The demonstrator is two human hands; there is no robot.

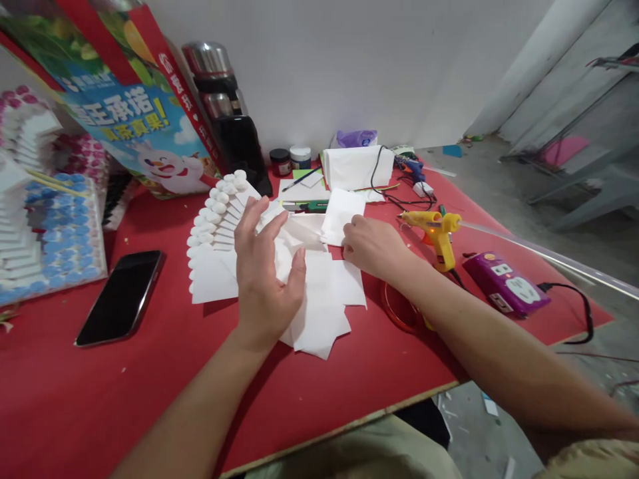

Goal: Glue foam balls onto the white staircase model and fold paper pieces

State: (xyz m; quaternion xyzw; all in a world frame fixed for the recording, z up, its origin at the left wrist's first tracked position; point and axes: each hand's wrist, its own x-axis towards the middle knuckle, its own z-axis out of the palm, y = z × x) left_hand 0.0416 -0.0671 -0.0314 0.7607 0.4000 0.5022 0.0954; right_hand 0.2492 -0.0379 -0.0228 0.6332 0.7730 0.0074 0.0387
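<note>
Loose white papers (319, 319) lie nearest, the left hand (267, 279) arched beside them, fingers spread, apparently empty. The right hand (377, 246) curls at the near corner of a white card (343, 211), whether pinching I can't tell; the card lies just beyond, leftward, long axis pointing away.

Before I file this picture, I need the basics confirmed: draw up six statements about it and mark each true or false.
1. The glue gun is yellow. True.
2. The phone lies to the right of the glue gun. False: the phone lies to its left.
3. The right hand is nearer the glue gun than the left hand is. True.
4. The left fingers are clenched. False: the fingers are spread apart.
5. The tabletop is blue. False: the tabletop is red.
6. The purple box rests on the tabletop. True.
</note>
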